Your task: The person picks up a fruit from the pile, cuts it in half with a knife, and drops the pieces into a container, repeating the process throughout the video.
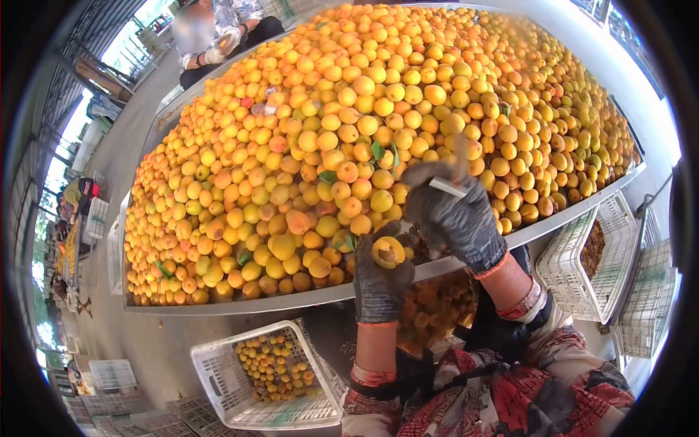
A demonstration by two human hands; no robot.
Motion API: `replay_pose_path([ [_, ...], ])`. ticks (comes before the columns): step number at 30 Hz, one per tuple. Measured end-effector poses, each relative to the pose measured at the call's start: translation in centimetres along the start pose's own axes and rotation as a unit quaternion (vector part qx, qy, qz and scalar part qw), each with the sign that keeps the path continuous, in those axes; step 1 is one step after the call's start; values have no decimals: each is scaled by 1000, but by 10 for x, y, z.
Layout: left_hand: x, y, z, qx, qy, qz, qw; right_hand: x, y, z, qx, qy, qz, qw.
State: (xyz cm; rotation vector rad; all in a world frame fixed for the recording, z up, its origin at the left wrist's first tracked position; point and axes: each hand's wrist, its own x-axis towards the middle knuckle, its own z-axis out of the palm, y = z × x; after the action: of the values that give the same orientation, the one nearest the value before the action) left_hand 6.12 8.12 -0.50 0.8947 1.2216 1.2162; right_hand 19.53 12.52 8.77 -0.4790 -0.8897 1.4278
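My left hand (382, 288), in a dark grey knit glove, is closed around an apricot (388, 252) at the front edge of the heap. The apricot is cut open and shows its orange inside. My right hand (459, 215), gloved the same way, is up and to the right, over the fruit. In its closed fingers is a short, pale, flat tool (447, 187) that looks like a small knife; motion blurs its far part. Both hands are above the near rim of a big metal-edged table (240, 309) piled with apricots (313, 146), with a few green leaves among them.
Below the table at left stands a white plastic crate (218, 393) with apricots inside. Darker fruit pieces (437, 309) lie beneath my hands. More white crates (582, 269) stand at right. Across the table sits another person (218, 36) with gloved hands.
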Motion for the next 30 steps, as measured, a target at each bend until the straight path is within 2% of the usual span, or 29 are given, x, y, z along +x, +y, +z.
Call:
replay_pose_path([
  [1, 2, -4, 1, -150, 13, -9, 989, -8, 6, -3, -1, 1, 103, 995],
  [2, 3, -3, 4, -151, 10, -8, 988, -15, 9, -4, -2, 3, 204, 979],
  [3, 4, -1, 6, -216, 28, -28, 976, -20, 8, -6, -4, 3, 202, 979],
  [4, 4, 0, 8, -280, 48, -48, 958, -24, 7, -9, -322, -129, 70, 935],
  [5, 2, 4, 9, -281, 48, -47, 957, -28, 6, -10, -596, -245, -72, 762],
  [6, -2, 8, 10, -329, 37, -72, 941, -32, 9, -10, -596, -245, -72, 762],
  [8, -6, 1, 4, -376, 25, -99, 921, -41, 18, -15, -566, -192, -69, 799],
  [9, -7, -14, -7, -29, 17, 60, 998, -44, 23, -18, -567, -190, -68, 799],
  [10, -7, -16, -10, 323, 6, 212, 922, -45, 29, -19, -525, -168, -48, 833],
  [11, -7, -18, -11, 323, 6, 212, 922, -45, 32, -19, -481, -146, -27, 864],
  [13, -8, -14, -8, 398, 53, 284, 871, -42, 31, -18, -480, -142, -18, 865],
  [14, -6, -8, -4, 398, 53, 282, 871, -40, 30, -17, -479, -137, -9, 867],
  [15, -4, -1, 4, 194, 85, 155, 965, -37, 29, -17, -479, -135, -7, 867],
  [16, -3, 5, 9, -23, 113, 18, 993, -32, 28, -17, -476, -153, 14, 866],
  [18, -7, 9, 14, -37, 103, 27, 994, -30, 29, -16, -471, -170, 34, 865],
  [20, -5, 8, 14, -54, 93, 37, 994, -32, 34, -18, -512, -177, 42, 840],
  [21, -1, 4, 12, -111, 93, 9, 989, -33, 37, -20, -514, -178, 41, 838],
  [22, 1, 6, 12, -167, 92, -20, 981, -35, 41, -23, -482, -160, 35, 861],
  [23, -1, 10, 15, -165, 92, -19, 982, -37, 42, -23, -448, -141, 29, 882],
  [24, -4, 15, 18, -182, 135, -63, 972, -35, 39, -24, -447, -142, 28, 883],
  [25, -7, 22, 21, -199, 179, -106, 958, -30, 30, -23, -342, -79, 111, 930],
  [26, -8, 27, 20, -200, 180, -104, 957, -26, 22, -22, -228, -15, 193, 954],
  [27, -8, 32, 18, -238, 150, -124, 952, -23, 15, -21, -228, -17, 193, 954],
  [29, -8, 25, 14, -276, 119, -143, 943, -22, 2, -22, -313, -63, 287, 903],
  [30, -6, 7, 10, -184, 129, -93, 970, -27, 31, -54, -292, -194, 131, 928],
])
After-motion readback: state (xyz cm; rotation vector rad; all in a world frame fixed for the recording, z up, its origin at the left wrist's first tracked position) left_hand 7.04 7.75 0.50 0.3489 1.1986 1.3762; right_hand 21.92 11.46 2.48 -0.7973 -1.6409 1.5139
